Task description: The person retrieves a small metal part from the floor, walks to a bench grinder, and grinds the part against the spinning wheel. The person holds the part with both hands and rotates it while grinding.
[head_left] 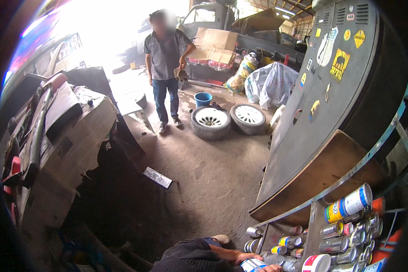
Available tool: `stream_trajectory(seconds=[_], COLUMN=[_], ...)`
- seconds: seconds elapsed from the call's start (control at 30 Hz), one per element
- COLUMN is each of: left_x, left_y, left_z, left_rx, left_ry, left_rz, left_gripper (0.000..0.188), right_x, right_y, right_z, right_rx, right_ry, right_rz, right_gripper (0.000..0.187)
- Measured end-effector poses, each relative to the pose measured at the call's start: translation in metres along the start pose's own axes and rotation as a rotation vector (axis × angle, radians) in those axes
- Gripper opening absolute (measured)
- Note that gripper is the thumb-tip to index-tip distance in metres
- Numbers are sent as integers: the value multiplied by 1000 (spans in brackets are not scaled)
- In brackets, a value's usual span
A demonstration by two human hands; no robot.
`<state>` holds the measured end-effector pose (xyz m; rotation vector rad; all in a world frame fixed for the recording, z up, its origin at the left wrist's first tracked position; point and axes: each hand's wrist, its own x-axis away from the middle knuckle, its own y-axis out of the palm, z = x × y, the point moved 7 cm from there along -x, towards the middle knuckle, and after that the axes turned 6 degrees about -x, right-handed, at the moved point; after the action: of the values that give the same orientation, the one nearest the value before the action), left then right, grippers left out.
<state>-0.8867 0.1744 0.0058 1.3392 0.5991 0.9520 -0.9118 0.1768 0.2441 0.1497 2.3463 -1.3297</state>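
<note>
At the lower edge my left hand (pixel 241 257) reaches in from a dark sleeve (pixel 190 256) and wraps the far side of a paint can (pixel 253 264) with a blue and white label. My right hand (pixel 270 268) rests closed on the same can's right side, with most of it cut off by the frame. Beside the hands, several cans stand or lie on a shelf rack, among them a small yellow-labelled can (pixel 279 250) and a can with a white lid (pixel 316 263).
A metal frame rail (pixel 349 174) borders the can rack, next to a tall grey cabinet (pixel 313 99) with stickers. Ahead, a person (pixel 165 68) stands near two wheels (pixel 211 119) and a blue bucket (pixel 203 99). Cardboard-covered car parts (pixel 72 149) fill the left side. A pale plate (pixel 157 177) lies on the floor.
</note>
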Motion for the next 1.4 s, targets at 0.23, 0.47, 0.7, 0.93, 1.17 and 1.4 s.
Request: stream_trajectory(seconds=[0.23, 0.47, 0.7, 0.93, 1.17, 1.4], left_x=[24, -20, -38, -43, -54, -63], left_y=[30, 23, 25, 26, 26, 28], left_z=[-4, -2, -16, -17, -10, -11], left_rx=[164, -103, -188, -261, -327, -375], left_ry=[-183, -149, -284, -347, -387, -432], left_rz=[-135, 217, 223, 210, 202, 182], left_gripper=[38, 37, 36, 36, 35, 35], right_x=[29, 18, 19, 13, 11, 16], right_y=[20, 23, 20, 7, -37, -36], right_z=[-7, -4, 3, 2, -20, -22], right_rx=[167, 118, 128, 128, 192, 205], right_ry=[-319, -211, -83, -67, -135, -163], right_rz=[-33, 62, 151, 79, 266, 372], right_gripper=[20, 20, 26, 20, 21, 21])
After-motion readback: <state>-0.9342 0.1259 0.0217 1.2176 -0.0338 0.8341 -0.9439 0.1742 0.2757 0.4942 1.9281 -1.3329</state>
